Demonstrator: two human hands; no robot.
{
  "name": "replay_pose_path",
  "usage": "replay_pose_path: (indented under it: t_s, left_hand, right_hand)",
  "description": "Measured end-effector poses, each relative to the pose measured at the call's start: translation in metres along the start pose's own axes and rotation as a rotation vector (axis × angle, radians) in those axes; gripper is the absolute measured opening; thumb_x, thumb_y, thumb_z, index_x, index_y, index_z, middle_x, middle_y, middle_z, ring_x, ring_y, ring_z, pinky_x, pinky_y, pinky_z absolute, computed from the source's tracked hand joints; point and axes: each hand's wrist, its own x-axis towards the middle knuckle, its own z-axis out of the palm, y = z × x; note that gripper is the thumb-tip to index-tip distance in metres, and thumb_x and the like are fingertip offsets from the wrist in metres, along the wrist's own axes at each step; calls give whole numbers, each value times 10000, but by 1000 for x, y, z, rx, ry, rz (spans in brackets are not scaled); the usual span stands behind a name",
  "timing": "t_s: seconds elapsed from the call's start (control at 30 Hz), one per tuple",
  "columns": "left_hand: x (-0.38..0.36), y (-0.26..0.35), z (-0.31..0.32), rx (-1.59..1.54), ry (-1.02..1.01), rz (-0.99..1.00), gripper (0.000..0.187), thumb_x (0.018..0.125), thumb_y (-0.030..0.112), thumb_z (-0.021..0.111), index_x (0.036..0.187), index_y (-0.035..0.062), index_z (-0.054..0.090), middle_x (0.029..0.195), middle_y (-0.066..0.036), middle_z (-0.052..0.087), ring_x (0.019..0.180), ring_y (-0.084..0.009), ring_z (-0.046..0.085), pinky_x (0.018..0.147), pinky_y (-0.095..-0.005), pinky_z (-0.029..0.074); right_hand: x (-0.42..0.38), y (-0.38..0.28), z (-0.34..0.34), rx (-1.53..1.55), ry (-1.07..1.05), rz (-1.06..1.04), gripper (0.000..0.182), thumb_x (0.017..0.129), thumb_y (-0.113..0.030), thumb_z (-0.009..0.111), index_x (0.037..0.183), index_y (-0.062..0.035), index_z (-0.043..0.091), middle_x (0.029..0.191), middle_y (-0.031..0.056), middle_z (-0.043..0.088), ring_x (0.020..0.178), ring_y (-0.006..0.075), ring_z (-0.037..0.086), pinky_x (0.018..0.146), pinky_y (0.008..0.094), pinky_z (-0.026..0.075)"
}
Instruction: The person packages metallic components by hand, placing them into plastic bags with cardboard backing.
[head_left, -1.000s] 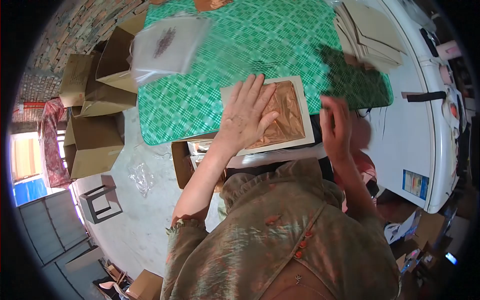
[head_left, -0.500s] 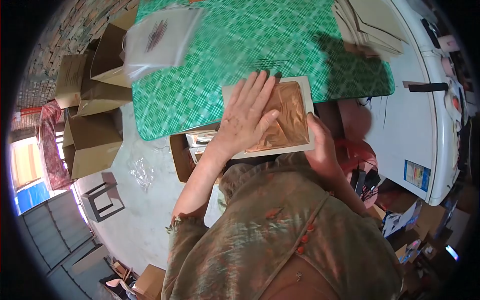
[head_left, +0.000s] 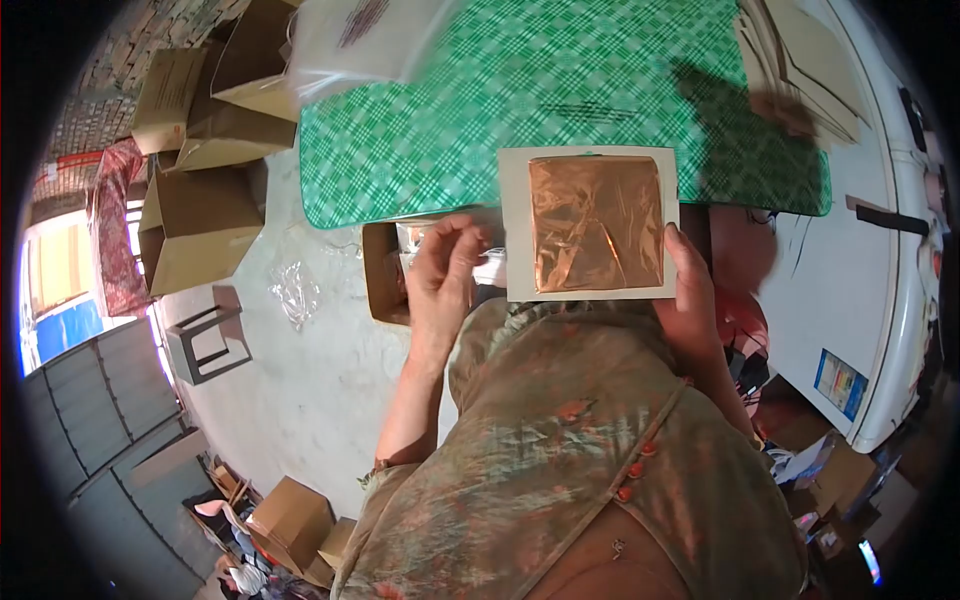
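A pale square board (head_left: 517, 230) with a shiny, wrinkled copper-coloured foil sheet (head_left: 597, 225) on its face is held near the table's front edge. My right hand (head_left: 690, 275) grips the board's right edge, thumb on top and the other fingers hidden beneath. To the left of the board is my left hand (head_left: 443, 280), its fingers curled in toward the thumb. Whether anything is between those fingertips I cannot make out. Behind my left hand, a cardboard box (head_left: 385, 290) with pale, shiny contents is partly hidden under the table.
A green checked cloth covers the table (head_left: 430, 150). Clear plastic bags (head_left: 370, 45) lie at its far left, brown card sheets (head_left: 800, 75) at its far right. Open cartons (head_left: 205, 225) stand at left, with a grey stool (head_left: 210, 335) and crumpled plastic (head_left: 295, 295) on the floor.
My left hand has come off the foil, moving left and down, and its flat fingers have curled. The board now shows fully, still in my right hand. The view has shifted.
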Motion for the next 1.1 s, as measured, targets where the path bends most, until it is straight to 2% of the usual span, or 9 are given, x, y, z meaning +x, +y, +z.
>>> replay_pose_path:
  t_s: [0.1, 0.17, 0.2, 0.27, 0.43, 0.53, 0.77, 0.97, 1.1]
  left_hand:
    - [-6, -8, 18, -186, 29, -238, 383, 1140, 236, 622, 1438, -1, 578, 1233, -94, 742, 1124, -183, 718, 926, -351, 597]
    - [-7, -7, 24, -234, -21, -315, 355, 1154, 244, 589, 1448, 47, 604, 1219, -37, 737, 1073, -102, 696, 875, -280, 563]
    - [-7, -10, 27, -283, -23, -335, 346, 1152, 236, 594, 1434, 38, 617, 1218, -30, 735, 1054, -87, 687, 864, -261, 548]
    - [-5, -16, 26, -285, -57, -385, 328, 1147, 210, 602, 1414, 23, 634, 1230, -19, 729, 1045, -67, 672, 868, -233, 523]
    - [-14, -27, 19, -289, -88, -431, 303, 1131, 106, 599, 1412, -1, 640, 1345, -10, 689, 1172, -73, 630, 995, -223, 467]
    - [-20, -28, 21, -370, -88, -438, 329, 1122, 48, 586, 1443, -8, 629, 1446, -21, 657, 1302, -112, 602, 1126, -262, 432]
    - [-26, -7, 24, -482, -135, -373, 424, 1099, -10, 593, 1523, -7, 584, 1525, -55, 637, 1384, -157, 584, 1221, -336, 396]
    - [-27, -15, 15, -455, -189, -420, 365, 1105, 17, 611, 1468, -16, 634, 1460, -69, 691, 1354, -158, 609, 1203, -339, 414]
    - [-28, -15, 14, -364, -181, -438, 312, 1125, 132, 646, 1404, -4, 685, 1344, -52, 742, 1201, -81, 647, 1029, -252, 490]
  right_hand:
    - [1, 16, -20, -188, -150, 25, 467, 1034, -91, 692, 1454, 63, 560, 1393, 189, 668, 1288, 246, 635, 1123, 381, 480]
    - [-2, 34, -23, -406, -155, -123, 480, 1032, -113, 695, 1460, 59, 561, 1402, 193, 665, 1286, 270, 643, 1126, 392, 482]
    - [-7, 39, -18, -485, -84, -249, 377, 1101, -182, 596, 1397, 52, 609, 1338, 159, 694, 1203, 245, 667, 1078, 373, 498]
    - [-15, 44, -20, -328, -13, -154, 377, 1166, -261, 506, 1336, 39, 660, 1273, 116, 722, 1123, 214, 692, 1029, 357, 516]
    - [-8, -12, -15, 734, -14, 653, 356, 1145, -275, 557, 1314, 13, 680, 1236, 68, 720, 1107, 129, 677, 1000, 336, 526]
    - [-7, -4, -26, 355, -63, 514, 315, 1134, -277, 581, 1219, -3, 710, 1137, 7, 705, 1031, 61, 631, 925, 292, 517]
    - [-6, 7, -22, 301, -17, 505, 210, 1114, -185, 599, 1049, -24, 716, 963, -68, 629, 906, 26, 558, 810, 250, 468]
    - [-4, 22, -25, 85, -44, 361, 234, 1122, -178, 606, 953, -22, 648, 881, -83, 535, 854, 16, 476, 766, 237, 419]
    - [-1, 26, -24, 42, -56, 242, 300, 1130, -198, 618, 882, -41, 555, 859, -86, 454, 824, 22, 411, 717, 245, 378]
